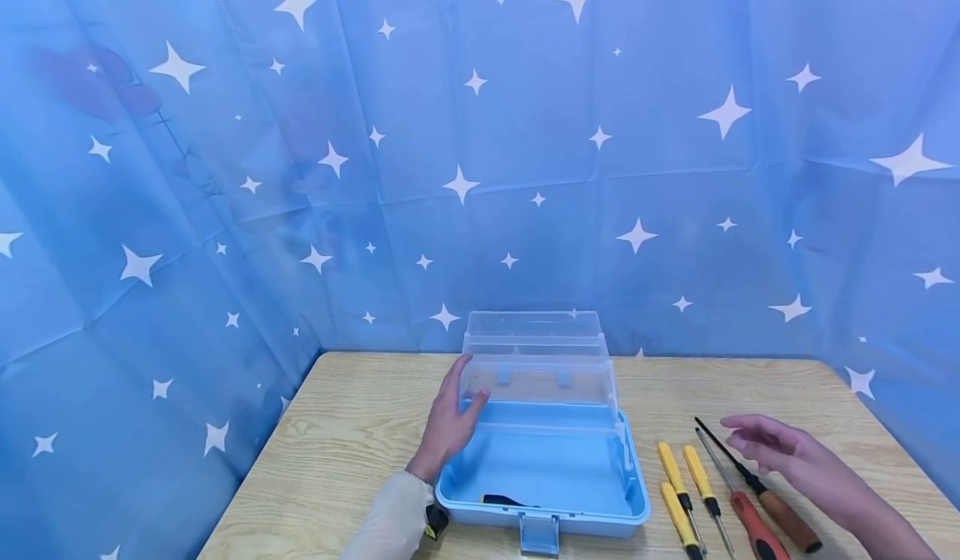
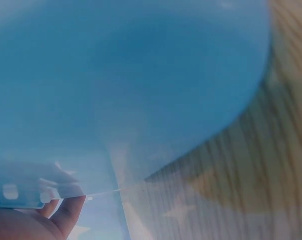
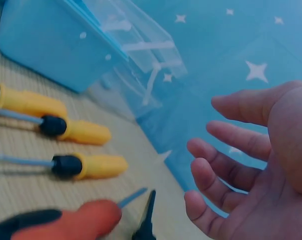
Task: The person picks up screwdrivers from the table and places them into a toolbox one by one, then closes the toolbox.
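On the table [image 1: 337, 427] I had the toolbox [image 1: 555, 456], its raised lid [image 1: 540, 343] pinched by the left hand [image 1: 450, 420]; a slack grip could have dropped it. The right hand [image 1: 802, 460] hovered, loosely spread and empty, by screwdrivers [image 1: 750, 517] right of the toolbox, crowded enough to roll if nudged

We see a smooth plastic toolbox [image 1: 592, 526] lower centre, metal-shafted screwdrivers [image 1: 699, 472] lower right, and wood-grained tabletop [image 1: 337, 435].

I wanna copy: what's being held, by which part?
The left hand holds the clear, rectangular plastic lid by its left edge; the right hand holds nothing.
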`<act>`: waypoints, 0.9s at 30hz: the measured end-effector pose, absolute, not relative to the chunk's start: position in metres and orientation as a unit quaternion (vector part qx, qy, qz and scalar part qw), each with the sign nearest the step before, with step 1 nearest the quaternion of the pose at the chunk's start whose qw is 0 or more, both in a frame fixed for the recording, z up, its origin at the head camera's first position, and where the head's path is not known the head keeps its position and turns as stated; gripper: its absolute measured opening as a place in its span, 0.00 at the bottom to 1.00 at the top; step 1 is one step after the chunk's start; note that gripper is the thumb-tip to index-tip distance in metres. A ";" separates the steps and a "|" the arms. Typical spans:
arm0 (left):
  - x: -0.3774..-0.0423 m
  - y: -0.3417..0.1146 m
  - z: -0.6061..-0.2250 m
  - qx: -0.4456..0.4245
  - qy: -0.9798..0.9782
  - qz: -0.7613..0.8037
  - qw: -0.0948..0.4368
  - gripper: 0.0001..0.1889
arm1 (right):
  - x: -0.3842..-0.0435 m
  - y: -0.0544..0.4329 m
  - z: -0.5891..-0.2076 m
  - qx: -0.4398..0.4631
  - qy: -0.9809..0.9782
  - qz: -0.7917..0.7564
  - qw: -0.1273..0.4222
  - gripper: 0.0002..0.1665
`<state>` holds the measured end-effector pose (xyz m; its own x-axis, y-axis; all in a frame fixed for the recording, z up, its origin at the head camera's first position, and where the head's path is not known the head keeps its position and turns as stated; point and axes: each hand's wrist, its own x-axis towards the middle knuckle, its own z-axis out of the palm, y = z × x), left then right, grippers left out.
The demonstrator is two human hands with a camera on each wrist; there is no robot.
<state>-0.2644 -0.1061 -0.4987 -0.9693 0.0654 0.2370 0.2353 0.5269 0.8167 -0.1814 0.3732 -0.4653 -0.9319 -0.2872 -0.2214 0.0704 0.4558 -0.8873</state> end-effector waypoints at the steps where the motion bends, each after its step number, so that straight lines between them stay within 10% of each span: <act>1: -0.264 -0.106 -0.499 -0.086 -0.869 -0.479 0.088 0.31 | -0.181 0.377 -0.468 -0.064 0.832 -0.522 0.178 0.31; 27: -0.265 -0.105 -0.499 -0.080 -0.871 -0.476 0.088 0.31 | -0.166 0.403 -0.513 0.020 0.838 -0.512 0.188 0.40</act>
<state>-0.2649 -0.1048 -0.4990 -0.9716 0.0553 0.2302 0.2236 0.5337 0.8156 -0.1662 0.4031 -0.5129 -0.9288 -0.1580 -0.3352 0.2259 0.4756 -0.8502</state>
